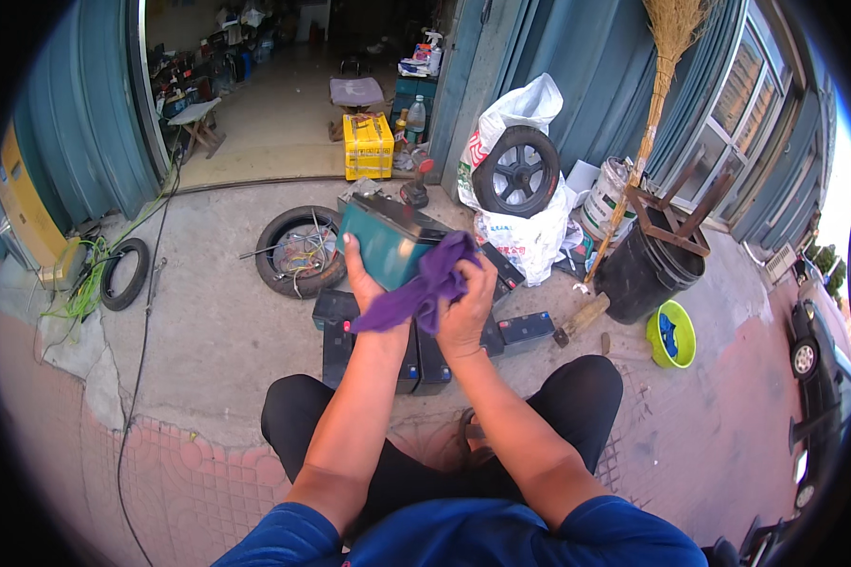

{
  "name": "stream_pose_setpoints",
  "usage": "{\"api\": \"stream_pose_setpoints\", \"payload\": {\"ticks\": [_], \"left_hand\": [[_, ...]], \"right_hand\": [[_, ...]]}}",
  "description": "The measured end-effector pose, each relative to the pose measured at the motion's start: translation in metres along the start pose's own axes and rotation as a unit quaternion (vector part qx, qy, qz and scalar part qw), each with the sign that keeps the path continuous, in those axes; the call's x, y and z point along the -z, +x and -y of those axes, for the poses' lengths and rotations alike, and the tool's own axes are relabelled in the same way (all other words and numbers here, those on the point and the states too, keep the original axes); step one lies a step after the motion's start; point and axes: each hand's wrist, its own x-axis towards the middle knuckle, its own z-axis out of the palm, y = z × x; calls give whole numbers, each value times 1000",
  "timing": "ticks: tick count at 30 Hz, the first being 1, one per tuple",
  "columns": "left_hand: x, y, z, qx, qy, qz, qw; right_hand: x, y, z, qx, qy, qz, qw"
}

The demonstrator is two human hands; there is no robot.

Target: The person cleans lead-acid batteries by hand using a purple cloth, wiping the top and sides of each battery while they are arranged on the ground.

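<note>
1. While the left hand [364, 283] supports the teal case [378, 253] from its near left side, with the thumb up along the wall, its other fingers are mostly hidden.
2. The right hand [465, 317] is closed around a bunched purple cloth [425, 295], part of which lies against the case's right side; one end hangs across the left wrist.
3. The case, dark on top, is held tilted above the concrete ground [217, 312], in front of the person's knees.
4. Beneath the hands, several dark rectangular blocks [528, 328] sit close together on the ground.
5. Beyond them to the left lies a tyre [272, 269] with loose wires inside it.
6. To the right, a spoked wheel [515, 170] leans on a white sack [520, 246], near a black bucket [648, 272] and a lime-green basin [687, 337].
</note>
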Motion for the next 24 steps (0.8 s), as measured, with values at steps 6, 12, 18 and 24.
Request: {"api": "stream_pose_setpoints", "payload": {"ticks": [6,12,18,24], "left_hand": [[38,1,-16,110,-65,196,972],[21,-12,0,49,-16,3,999],[31,-19,-15,108,-4,59,992],[30,-23,-20,75,-12,72,994]], "right_hand": [[3,23,91,208,20,53,976],[7,12,22,25,-32,-51,998],[20,14,43,163,15,43,986],[32,13,61,200,42,99,974]]}}
